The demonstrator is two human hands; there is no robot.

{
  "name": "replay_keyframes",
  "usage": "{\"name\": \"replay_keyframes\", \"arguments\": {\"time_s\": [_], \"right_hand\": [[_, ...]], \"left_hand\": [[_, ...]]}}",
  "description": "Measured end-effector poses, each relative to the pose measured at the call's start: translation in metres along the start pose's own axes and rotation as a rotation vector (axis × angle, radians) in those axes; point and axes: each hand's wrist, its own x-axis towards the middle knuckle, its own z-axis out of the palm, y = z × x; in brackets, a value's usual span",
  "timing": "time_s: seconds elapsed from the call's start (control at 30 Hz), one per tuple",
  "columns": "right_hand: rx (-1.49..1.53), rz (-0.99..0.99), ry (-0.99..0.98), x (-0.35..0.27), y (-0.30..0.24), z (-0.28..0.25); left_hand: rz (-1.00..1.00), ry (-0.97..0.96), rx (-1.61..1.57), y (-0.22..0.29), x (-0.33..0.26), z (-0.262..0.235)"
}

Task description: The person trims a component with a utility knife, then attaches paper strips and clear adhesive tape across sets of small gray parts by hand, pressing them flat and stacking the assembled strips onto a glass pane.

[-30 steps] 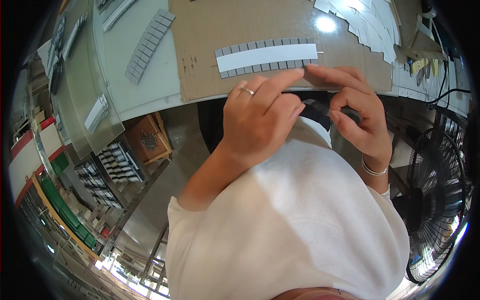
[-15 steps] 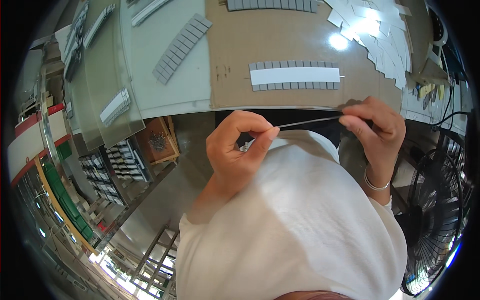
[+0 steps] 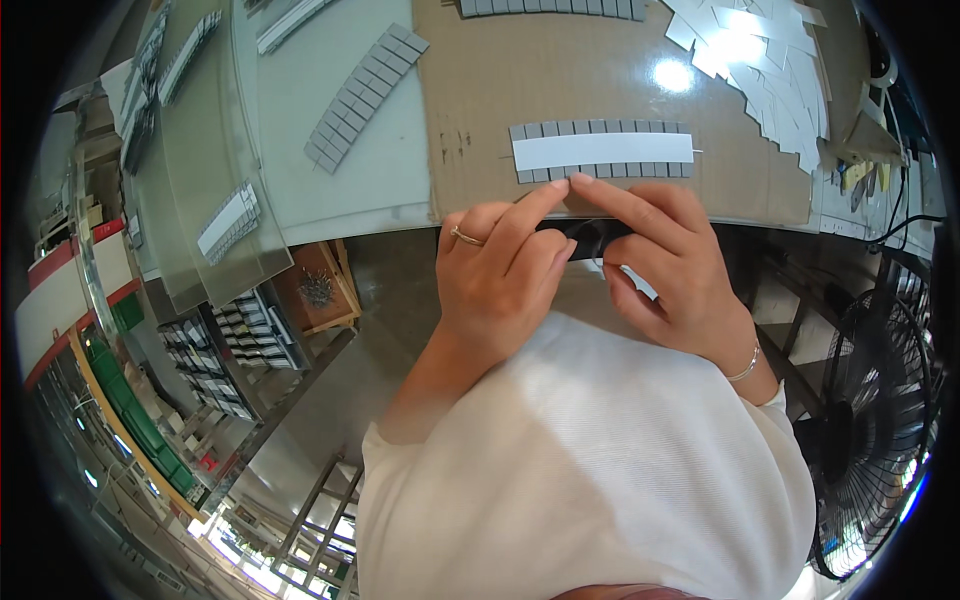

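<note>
Currently, in the head view, the grey row (image 3: 645, 171) lies on the brown board (image 3: 480, 80), directly beyond the fingertips as seen from the worker. Its long axis runs left to right, roughly parallel to the table edge (image 3: 470, 221). A white strip (image 3: 603, 151) covers its middle, and a thin pin (image 3: 699, 151) projects from the right end.

The left hand (image 3: 500, 270) and right hand (image 3: 668, 255) converge at the row's near side, left of its centre. Their index tips sit side by side; the right tip is marginally nearer the row. Contact with the row cannot be confirmed from here. Both index fingers are extended, with the other fingers bent. Whether either hand grips anything cannot be told.

A second row (image 3: 367, 98) lies aslant, left of the board. White sheets (image 3: 765, 85) are piled at the far right.

Compared with half a second ago, the hands have closed together and advanced to the row. At that point they were apart, stretching a thin strand between them; no such span is visible now. The row remains on the board.
</note>
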Motion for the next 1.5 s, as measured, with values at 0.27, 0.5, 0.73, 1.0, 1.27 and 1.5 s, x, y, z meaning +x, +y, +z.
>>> {"name": "replay_keyframes", "arguments": {"time_s": [0.27,0.5,0.73,1.0,1.27,1.5], "right_hand": [[-0.034,0.018,-0.003,0.003,-0.001,0.002],[-0.031,0.03,-0.001,0.004,-0.002,0.0],[0.058,0.04,0.07,-0.006,0.001,-0.009],[0.12,0.079,0.07,-0.006,0.003,-0.007],[0.16,0.093,0.045,-0.007,0.005,-0.01],[0.004,0.181,0.21,-0.017,0.005,-0.032]], "left_hand": [[-0.008,-0.014,0.002,-0.002,-0.001,0.0],[-0.001,0.002,-0.026,-0.003,0.0,0.001],[0.023,0.024,-0.049,-0.003,0.0,0.002],[0.034,-0.042,-0.022,0.006,0.007,0.006],[0.049,-0.074,-0.031,0.005,0.01,0.003],[-0.341,0.169,-0.63,0.006,-0.002,-0.015]]}}
